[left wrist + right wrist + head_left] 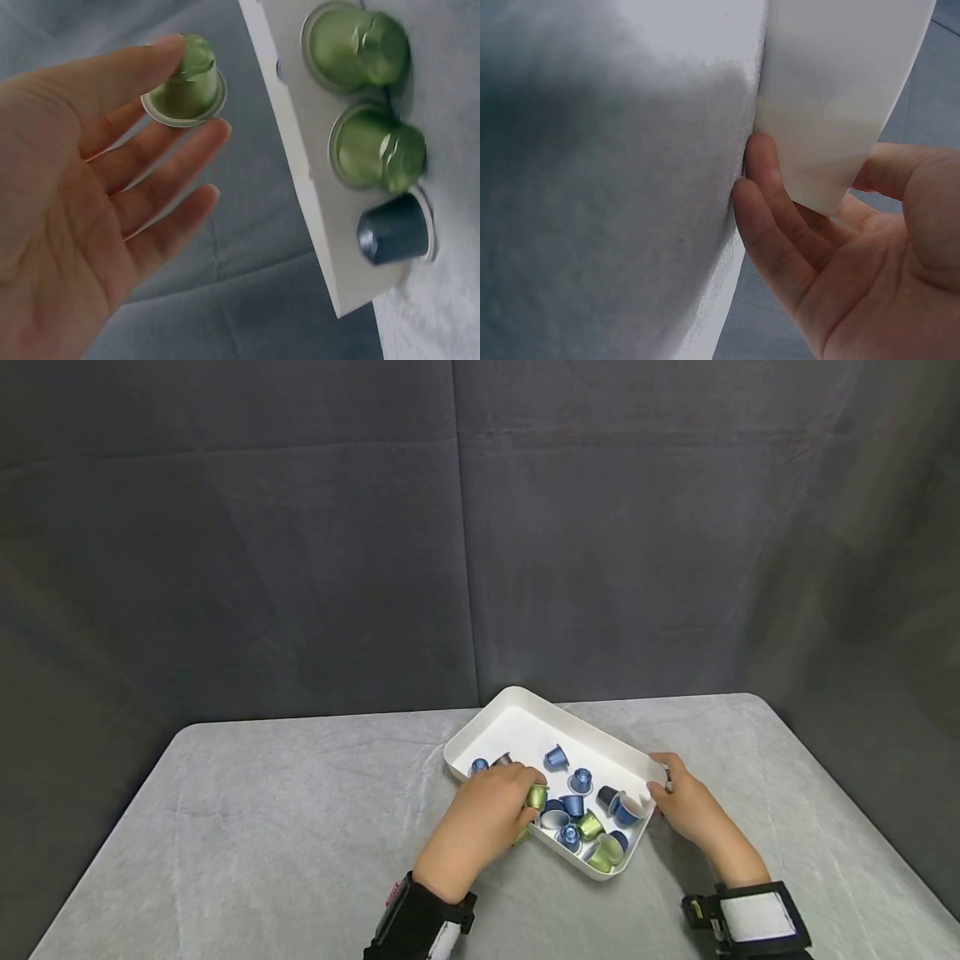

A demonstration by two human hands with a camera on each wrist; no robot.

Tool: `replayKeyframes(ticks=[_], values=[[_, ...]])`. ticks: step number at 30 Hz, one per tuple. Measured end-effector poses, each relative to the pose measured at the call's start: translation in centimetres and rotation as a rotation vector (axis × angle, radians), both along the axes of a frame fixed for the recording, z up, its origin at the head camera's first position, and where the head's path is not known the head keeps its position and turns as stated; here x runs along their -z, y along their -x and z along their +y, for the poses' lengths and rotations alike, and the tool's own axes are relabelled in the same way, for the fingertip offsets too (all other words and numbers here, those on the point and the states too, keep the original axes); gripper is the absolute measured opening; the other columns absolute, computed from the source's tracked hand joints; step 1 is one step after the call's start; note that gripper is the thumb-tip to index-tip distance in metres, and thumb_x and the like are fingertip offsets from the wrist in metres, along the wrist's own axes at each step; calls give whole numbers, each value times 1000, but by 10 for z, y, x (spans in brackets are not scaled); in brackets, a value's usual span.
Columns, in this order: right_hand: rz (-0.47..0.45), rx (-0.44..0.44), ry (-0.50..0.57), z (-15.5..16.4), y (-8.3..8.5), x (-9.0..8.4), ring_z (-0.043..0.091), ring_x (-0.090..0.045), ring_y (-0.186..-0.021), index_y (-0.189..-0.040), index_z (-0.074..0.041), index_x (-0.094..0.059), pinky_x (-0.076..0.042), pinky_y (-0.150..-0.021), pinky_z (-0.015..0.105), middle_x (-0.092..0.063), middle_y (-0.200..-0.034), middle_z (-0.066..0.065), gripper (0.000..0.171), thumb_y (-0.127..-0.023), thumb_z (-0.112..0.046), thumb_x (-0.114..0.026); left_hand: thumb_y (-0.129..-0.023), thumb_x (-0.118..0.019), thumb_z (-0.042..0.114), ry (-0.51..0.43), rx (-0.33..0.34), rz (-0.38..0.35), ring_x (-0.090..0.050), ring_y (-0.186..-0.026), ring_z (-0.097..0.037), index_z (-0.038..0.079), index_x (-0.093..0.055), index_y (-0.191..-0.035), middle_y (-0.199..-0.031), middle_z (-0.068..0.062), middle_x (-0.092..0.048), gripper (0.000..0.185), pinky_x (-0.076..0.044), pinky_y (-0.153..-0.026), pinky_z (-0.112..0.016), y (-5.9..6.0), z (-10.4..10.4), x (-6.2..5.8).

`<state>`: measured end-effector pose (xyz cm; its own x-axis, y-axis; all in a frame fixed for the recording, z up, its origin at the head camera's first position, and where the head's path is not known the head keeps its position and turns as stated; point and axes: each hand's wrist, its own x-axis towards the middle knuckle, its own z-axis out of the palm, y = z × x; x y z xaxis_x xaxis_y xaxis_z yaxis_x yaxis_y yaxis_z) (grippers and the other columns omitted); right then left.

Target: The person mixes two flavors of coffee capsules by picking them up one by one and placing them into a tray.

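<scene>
A white tray (525, 727) lies askew on the grey table and holds several blue and green capsules. My left hand (519, 795) reaches over its near left wall and pinches a green capsule (537, 796) between thumb and fingers. In the left wrist view that green capsule (184, 84) sits at my fingertips (214, 135), outside the tray wall (311, 187); two green capsules (375, 154) and a dark blue one (396, 229) lie inside. My right hand (663, 785) grips the tray's right corner (840, 97), fingers (763, 191) on one side and thumb on the other.
The grey cloth-covered table (262, 827) stretches to both sides of the tray, with its rounded far edge near a dark curtain (300, 527). Black wrist-worn cameras sit on both forearms (750, 922).
</scene>
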<state>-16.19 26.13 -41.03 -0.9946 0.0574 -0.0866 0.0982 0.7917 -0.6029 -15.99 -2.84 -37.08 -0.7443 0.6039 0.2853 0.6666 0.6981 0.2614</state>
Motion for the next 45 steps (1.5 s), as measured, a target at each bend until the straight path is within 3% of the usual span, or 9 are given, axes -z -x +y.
replayKeyframes(ticks=[8, 16, 23, 31, 45], values=[[-2, -2, 3, 0, 0, -1, 28, -58, -79, -140, 9, -32, -47, -66, 42, -60, -102, 26, 48, -100, -8, -49, -85, -79, 24, 20, 52, 34, -64, -90, -11, 14, -68, -114, -101, 5, -68, 33, -51, -80, -29, -2, 12, 7], [-3, -1, 13, 0, -1, -1, 27, -58, -78, -140, 9, -32, -46, -65, 40, -59, -99, 24, 47, -100, -8, -49, -84, -79, 26, 85, 76, 82, -64, -91, -11, 16, -69, -113, -103, 6, -68, 32, -49, -84, -27, -7, 19, 14], [-5, 1, 20, 0, -2, 0, 25, -56, -75, -141, 9, -32, -44, -62, 36, -59, -95, 21, 48, -100, -8, -49, -84, -80, 27, 105, 87, 121, -64, -89, -9, 17, -70, -109, -98, 8, -68, 29, -49, -79, -26, -10, 23, 17], [13, -5, 21, 0, -3, -1, 24, -57, -73, -139, 9, -33, -43, -62, 35, -60, -94, 20, 46, -100, -8, -49, -85, -79, 27, 113, 72, 95, -65, -97, -11, 16, -70, -118, -108, 5, -69, 36, -50, -86, -27, -11, 23, 17], [10, -10, 30, 0, -2, 0, 21, -55, -69, -140, 9, -32, -42, -59, 34, -60, -92, 19, 46, -100, -7, -49, -85, -79, 27, 99, 54, 72, -64, -95, -12, 16, -69, -115, -106, 6, -69, 34, -49, -87, -28, -11, 20, 16]])
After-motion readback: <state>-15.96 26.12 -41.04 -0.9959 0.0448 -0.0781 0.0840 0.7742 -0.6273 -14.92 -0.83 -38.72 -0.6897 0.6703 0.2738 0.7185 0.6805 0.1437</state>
